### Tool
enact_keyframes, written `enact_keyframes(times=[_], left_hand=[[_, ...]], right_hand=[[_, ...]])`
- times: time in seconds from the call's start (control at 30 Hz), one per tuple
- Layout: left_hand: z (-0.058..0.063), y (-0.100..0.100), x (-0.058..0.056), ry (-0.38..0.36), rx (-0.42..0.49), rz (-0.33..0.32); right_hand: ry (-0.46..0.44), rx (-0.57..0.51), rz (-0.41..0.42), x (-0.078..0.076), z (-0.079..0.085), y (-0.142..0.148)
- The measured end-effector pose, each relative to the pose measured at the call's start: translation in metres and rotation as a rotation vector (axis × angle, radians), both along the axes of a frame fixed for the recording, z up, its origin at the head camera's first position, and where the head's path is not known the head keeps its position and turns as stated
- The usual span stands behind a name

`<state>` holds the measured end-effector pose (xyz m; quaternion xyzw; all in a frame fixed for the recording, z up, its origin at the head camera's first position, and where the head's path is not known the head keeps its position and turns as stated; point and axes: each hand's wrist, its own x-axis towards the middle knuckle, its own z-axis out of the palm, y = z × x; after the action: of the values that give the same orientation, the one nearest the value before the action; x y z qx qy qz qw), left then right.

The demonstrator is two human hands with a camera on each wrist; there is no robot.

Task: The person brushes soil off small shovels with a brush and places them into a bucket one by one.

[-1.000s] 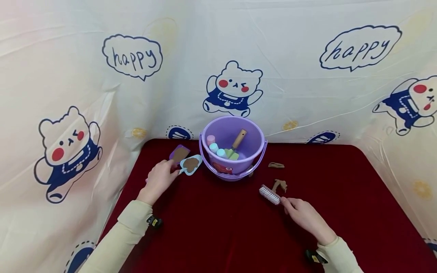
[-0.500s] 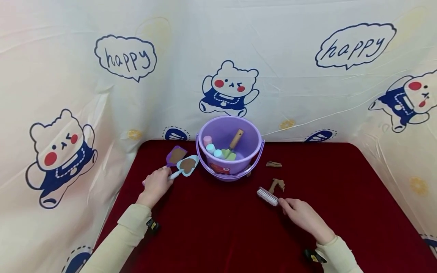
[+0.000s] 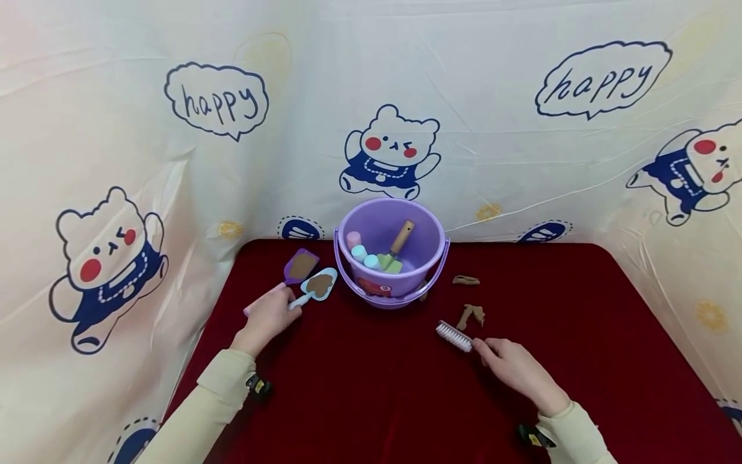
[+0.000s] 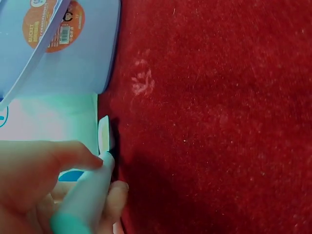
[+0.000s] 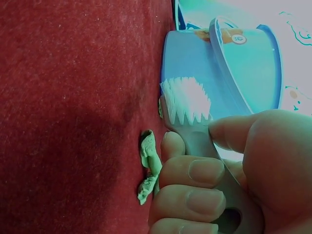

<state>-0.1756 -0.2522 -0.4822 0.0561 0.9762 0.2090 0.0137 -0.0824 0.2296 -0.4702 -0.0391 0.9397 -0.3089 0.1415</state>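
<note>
Gripping the light blue shovel (image 3: 301, 301) by its handle, the left hand (image 3: 268, 322) has thumb and fingers curled round it; the blade lies on the red cloth (image 3: 371, 386), left of the bucket (image 3: 414, 281), and carries brown material. The purple shovel (image 3: 294, 280) lies just beside, its handle partly covered by the left hand. The right hand (image 3: 520, 374) is closed round the handle of the brush (image 3: 454, 336), bristles exposed. Just beyond the brush lies a forked brown piece (image 3: 471, 316); a flat brown piece (image 3: 466, 280) lies farther back. The bucket stands between the two held tools, its bail hanging across the front. It contains a pink-topped cylinder (image 3: 354, 240), two light blue-topped cylinders (image 3: 359, 252) and a wooden-handled green tool (image 3: 400, 240). A printed curtain (image 3: 493, 161) hangs behind.
</note>
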Motion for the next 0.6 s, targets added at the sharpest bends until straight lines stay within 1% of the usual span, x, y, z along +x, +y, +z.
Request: enact_keyframes(times=[0.1, 0.17, 0.3, 0.47, 0.6], left_hand=[[-0.003, 0.0, -0.001, -0.019, 0.024, -0.012], [-0.005, 0.001, -0.001, -0.026, 0.033, -0.009], [-0.005, 0.002, 0.002, 0.004, 0.019, -0.022], [0.004, 0.006, 0.008, 0.018, -0.018, -0.058], [0.015, 0.013, 0.016, -0.014, -0.018, -0.103]], right_hand=[[-0.014, 0.0, -0.004, 0.0, 0.0, -0.001], [-0.021, 0.0, -0.003, 0.0, 0.0, -0.001], [-0.018, 0.002, -0.002, 0.001, 0.001, -0.002], [-0.004, 0.003, -0.006, 0.001, 0.003, -0.003], [0.006, 0.017, -0.007, -0.001, 0.004, -0.004]])
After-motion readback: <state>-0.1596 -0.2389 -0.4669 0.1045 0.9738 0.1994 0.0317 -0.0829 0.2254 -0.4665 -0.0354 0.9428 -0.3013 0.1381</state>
